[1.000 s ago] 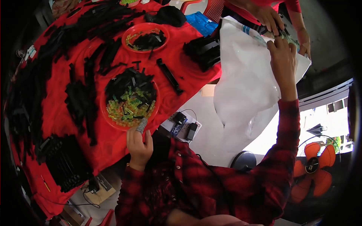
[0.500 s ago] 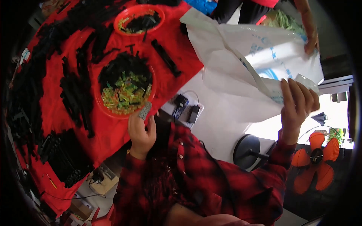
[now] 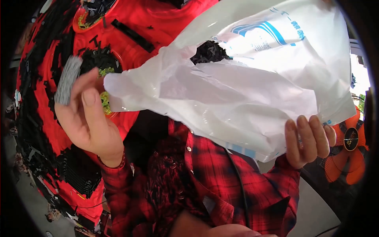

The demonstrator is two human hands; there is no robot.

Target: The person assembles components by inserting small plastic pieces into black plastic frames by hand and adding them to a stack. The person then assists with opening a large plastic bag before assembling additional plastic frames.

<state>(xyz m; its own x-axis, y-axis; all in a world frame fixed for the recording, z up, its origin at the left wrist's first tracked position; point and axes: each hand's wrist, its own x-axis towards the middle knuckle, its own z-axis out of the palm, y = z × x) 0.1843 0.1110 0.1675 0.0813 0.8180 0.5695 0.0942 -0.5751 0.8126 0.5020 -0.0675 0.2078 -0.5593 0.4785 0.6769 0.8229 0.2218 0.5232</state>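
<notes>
A large white plastic bag [image 3: 237,93] with blue print spreads before me, its mouth gaping. Small black pieces [image 3: 209,52] show inside it. My right hand [image 3: 308,140] grips the bag's near right edge, fingers over the plastic. Close to the bag's left corner is my left hand [image 3: 89,122], thumb and fingers apart, with nothing seen between them. A grey wrap [image 3: 68,81] covers one of its fingers. Behind that hand, a red bowl [image 3: 119,59] holds black pieces and yellow-green pieces [image 3: 106,103], partly hidden by the hand and the bag.
A red cloth [image 3: 166,21] covers the table, with dark strips heaped along its left side. Another red bowl [image 3: 77,24] stands farther back. One long black bar [image 3: 132,35] lies near it. An orange-bladed fan [image 3: 350,138] is at the right.
The bag has come closer and leftward, across the table's edge, and its mouth has opened. My left hand has moved left and up from the bowl's rim. My right hand has shifted lower.
</notes>
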